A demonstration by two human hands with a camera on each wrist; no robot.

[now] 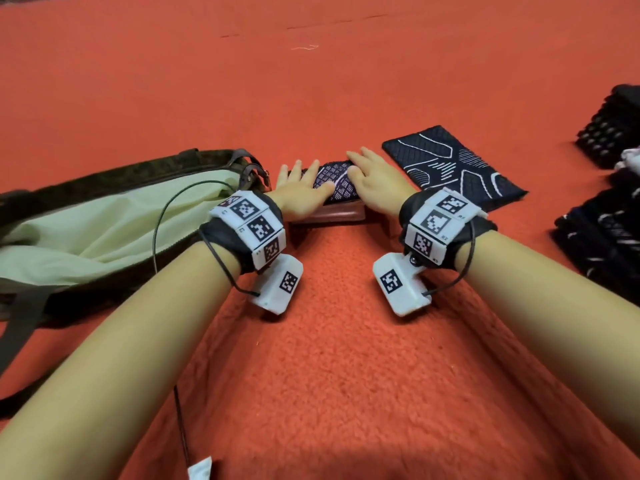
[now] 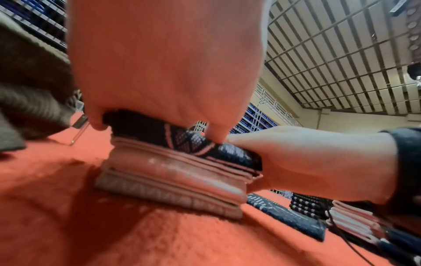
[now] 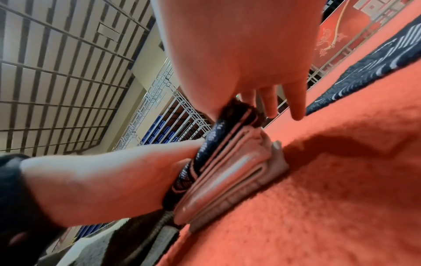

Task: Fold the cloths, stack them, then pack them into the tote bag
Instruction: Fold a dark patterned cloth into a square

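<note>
Nearest, two bare forearms reach forward over a red fleece blanket, each wrist wearing a black strap with white marker blocks. Beyond them the left hand and the right hand lie palm-down on the stack of folded cloths, which sits on the blanket between the wrists and just right of the tote bag's mouth. The fingers of both hands are straight and slightly spread, pressing on the top cloth, a dark navy piece with a white dotted and lined pattern; the left thumb touches its upper face beside the right hand's edge. In the right wrist view two of that hand's fingers point past the stack's far end, clear of the cloth. Under the navy piece the stack shows several pale, pinkish-grey folded layers. To the left lies the tote bag, olive-brown outside with a pale green lining, its opening facing the stack and a strap trailing toward the viewer. Farther right, a flat navy cloth with white line motifs rests apart from the stack. At the right edge, more dark patterned cloths lie heaped.
</note>
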